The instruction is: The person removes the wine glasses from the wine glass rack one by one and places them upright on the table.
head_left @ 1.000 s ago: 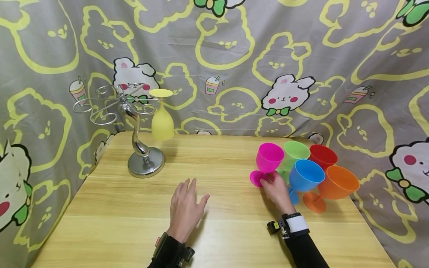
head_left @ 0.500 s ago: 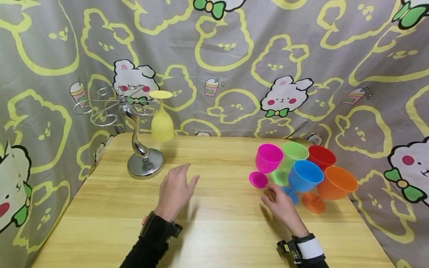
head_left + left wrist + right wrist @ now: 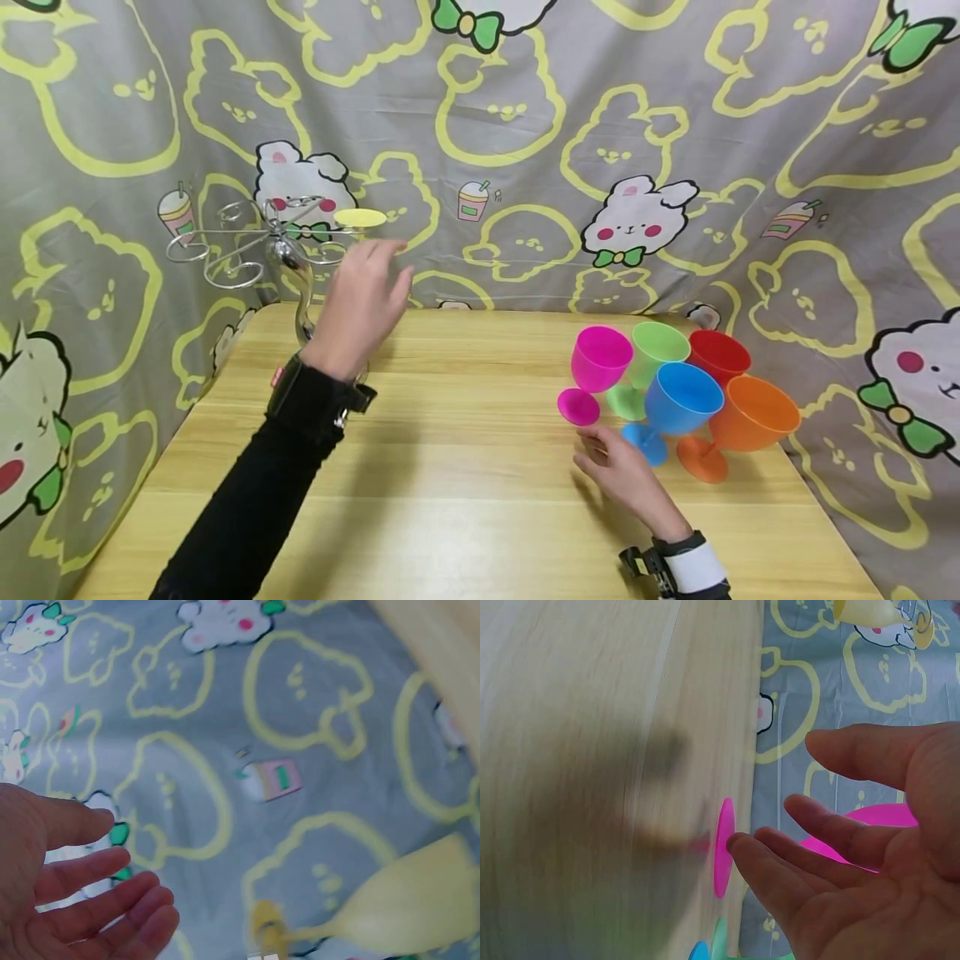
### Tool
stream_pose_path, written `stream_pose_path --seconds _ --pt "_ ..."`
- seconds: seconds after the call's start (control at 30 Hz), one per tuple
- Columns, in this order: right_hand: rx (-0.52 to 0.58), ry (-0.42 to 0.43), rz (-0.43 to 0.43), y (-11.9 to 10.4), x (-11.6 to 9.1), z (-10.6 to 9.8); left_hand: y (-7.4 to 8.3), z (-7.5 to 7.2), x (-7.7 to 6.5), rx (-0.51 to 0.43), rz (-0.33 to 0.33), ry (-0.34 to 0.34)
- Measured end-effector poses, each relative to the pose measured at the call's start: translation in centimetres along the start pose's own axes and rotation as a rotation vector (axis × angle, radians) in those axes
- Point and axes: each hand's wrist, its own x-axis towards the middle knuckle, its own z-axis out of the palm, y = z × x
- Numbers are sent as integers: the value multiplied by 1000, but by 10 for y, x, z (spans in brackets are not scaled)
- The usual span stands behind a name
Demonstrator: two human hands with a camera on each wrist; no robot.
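Note:
My left hand is raised in front of the chrome goblet rack, its fingers loosely extended and holding nothing. A yellow plastic goblet hangs upside down from one wire loop; its foot shows above the hand, which covers the bowl in the head view. In the left wrist view the yellow goblet appears whole, apart from the fingers. My right hand hovers low over the table with relaxed fingers, just in front of the foot of an upright pink goblet. Nothing lies in its grasp.
Beside the pink goblet stand upright light green, blue, red and orange goblets, grouped at the table's right. The wooden table ends at a patterned grey curtain behind and on both sides.
My left hand has risen from above the table, forward and leftward, to the hanging yellow goblet. The right hand has let go of the pink goblet's foot and drawn back slightly.

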Motion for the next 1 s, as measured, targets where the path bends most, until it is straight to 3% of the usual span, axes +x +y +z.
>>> stream_pose_path --seconds 0.07,0.2,0.43,0.73,1.0 --pt "2 -13 4 -2 -1 0 1 -7 15 37 -11 -18" --pt "1 -21 12 -6 -2 0 2 -16 45 130 -91 -138" --pt "-17 -9 -17 -9 -3 1 -15 -11 83 244 -176 -297" --pt "-17 -18 -28 -11 -6 -1 -34 1 102 324 -301 -464" --pt "-17 -26 1 -13 -7 -5 -42 10 105 342 -323 -481"
